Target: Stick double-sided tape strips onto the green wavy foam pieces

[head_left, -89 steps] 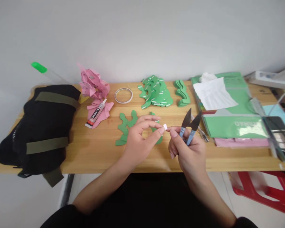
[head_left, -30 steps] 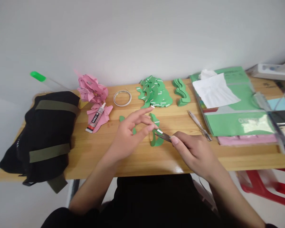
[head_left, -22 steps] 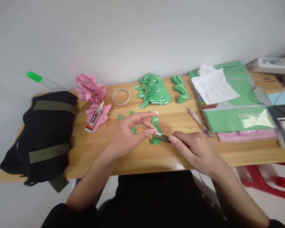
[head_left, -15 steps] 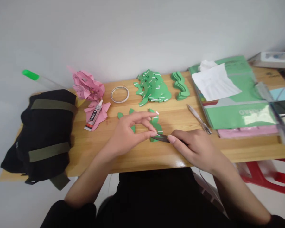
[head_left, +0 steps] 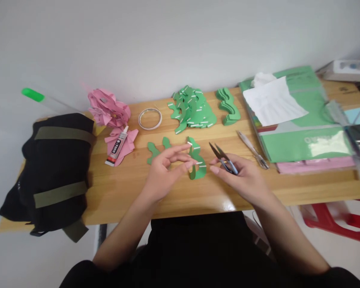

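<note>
My left hand (head_left: 167, 170) hovers over the table with thumb and middle finger close together on a short strip of white tape (head_left: 195, 162). Another white bit clings to its index fingertip. Just beyond those fingers lies a wavy green paper cutout (head_left: 200, 170) with white strips across it. My right hand (head_left: 243, 172) is wrapped round small snips (head_left: 224, 159), whose dark blades are spread and point up and left. Two more green cutouts (head_left: 167, 143) are partly covered by my left hand.
Behind are a tape roll (head_left: 150, 119), a pile of green cutouts (head_left: 195, 112) and a green stack (head_left: 228, 108). Pink paper (head_left: 109, 108) and a glue tube (head_left: 117, 148) lie left, near a black bag (head_left: 60, 160). A pen (head_left: 252, 150) and green folder (head_left: 303, 148) lie right.
My right hand has drawn the snips away from my left fingers, and their blades have come apart. My left hand has shifted slightly left, uncovering more of the green cutout.
</note>
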Available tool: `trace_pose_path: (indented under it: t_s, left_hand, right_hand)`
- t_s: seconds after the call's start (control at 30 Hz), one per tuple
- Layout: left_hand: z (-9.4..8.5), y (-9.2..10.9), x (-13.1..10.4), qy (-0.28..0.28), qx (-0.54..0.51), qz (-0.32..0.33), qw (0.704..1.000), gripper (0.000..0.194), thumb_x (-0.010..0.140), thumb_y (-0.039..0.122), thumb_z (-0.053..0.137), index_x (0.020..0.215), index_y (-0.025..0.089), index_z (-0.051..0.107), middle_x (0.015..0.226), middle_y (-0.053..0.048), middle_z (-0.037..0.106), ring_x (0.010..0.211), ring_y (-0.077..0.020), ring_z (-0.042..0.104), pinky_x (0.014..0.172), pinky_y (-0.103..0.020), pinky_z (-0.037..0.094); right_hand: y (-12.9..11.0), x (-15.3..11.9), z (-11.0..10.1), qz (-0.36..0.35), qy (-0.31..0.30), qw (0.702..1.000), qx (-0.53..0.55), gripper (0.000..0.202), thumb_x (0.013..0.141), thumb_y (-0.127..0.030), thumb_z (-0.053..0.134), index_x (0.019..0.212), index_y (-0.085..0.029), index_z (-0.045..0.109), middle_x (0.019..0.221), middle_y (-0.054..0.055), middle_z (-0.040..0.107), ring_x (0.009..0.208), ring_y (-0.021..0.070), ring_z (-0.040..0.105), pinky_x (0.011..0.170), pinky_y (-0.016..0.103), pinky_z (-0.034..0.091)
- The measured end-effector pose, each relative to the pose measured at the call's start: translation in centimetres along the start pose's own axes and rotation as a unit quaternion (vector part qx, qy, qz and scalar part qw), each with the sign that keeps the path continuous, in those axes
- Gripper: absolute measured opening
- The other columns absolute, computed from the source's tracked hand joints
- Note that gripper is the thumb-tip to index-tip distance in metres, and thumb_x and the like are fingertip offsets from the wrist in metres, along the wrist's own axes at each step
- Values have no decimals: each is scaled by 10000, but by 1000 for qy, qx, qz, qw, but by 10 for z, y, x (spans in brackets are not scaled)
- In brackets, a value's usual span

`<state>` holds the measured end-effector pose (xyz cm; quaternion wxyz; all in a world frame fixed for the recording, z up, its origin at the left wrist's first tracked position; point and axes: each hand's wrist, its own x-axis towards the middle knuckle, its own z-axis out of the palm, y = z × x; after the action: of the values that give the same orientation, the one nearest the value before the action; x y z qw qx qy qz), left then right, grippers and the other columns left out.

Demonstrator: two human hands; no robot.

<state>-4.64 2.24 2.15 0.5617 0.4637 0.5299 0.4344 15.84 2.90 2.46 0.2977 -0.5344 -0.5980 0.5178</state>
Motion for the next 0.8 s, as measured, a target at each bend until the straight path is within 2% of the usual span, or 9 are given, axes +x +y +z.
trace_pose_path:
  t_s: [0.07,0.23,0.33,0.43,0.5,0.6,0.7,0.8]
  left_hand:
    - [2,-3,-2,-16,-5,-5,1000,399,779,231,741,1165,180,658,844,-25,779,872,-166,726,854,-324,556]
    - [6,-7,-4,-32,16,14,999,382,828,219,693,1202,184,621,895,-38,790,935,-183,727,921,-368,537]
    - [7,-10,-7,-4,142,89,986,362,866,184,629,1226,212,607,975,-50,789,1048,-218,692,1006,-446,471]
    - [5,-17,-7,59,327,164,929,399,886,135,570,1272,236,575,1119,-67,760,1151,-253,629,1058,-522,382]
    - [4,-23,-5,56,396,179,899,503,890,133,573,1372,241,480,1219,-83,722,1215,-266,592,1070,-533,355]
    - [5,-35,-1,-19,429,175,886,801,882,184,638,1533,234,173,1342,-115,650,1344,-288,496,1100,-549,313]
    - [7,-46,3,-72,455,162,873,1012,875,235,677,1552,214,-75,1414,-154,584,1421,-309,408,1128,-580,257]
    - [9,-53,6,-90,471,156,863,1055,884,263,673,1543,205,-149,1437,-176,556,1442,-318,377,1145,-582,224]
  right_hand:
    - [2,3,11,26,34,998,54,262,745,-417,682,866,-184,685,682,6,648,573,138,529,547,271,420]
    - [2,8,25,44,62,994,76,215,725,-396,691,705,-185,655,587,-16,548,551,124,465,521,260,385]
    - [7,9,22,48,70,993,85,221,718,-392,708,691,-181,647,590,-22,532,540,114,448,515,256,378]
    - [19,10,16,71,111,986,99,262,725,-424,721,704,-174,646,550,-54,454,479,84,353,468,246,317]
    - [28,11,12,100,160,976,105,308,714,-466,734,718,-171,645,524,-76,392,448,71,283,433,244,260]
    - [37,13,8,134,208,963,106,378,675,-528,750,716,-170,635,492,-89,357,424,67,258,409,246,222]
    - [39,16,8,148,207,961,105,398,649,-537,765,709,-170,625,482,-84,371,416,69,283,401,243,224]
    - [36,20,11,156,191,964,97,366,649,-503,763,704,-170,622,491,-71,404,427,76,312,407,243,230]
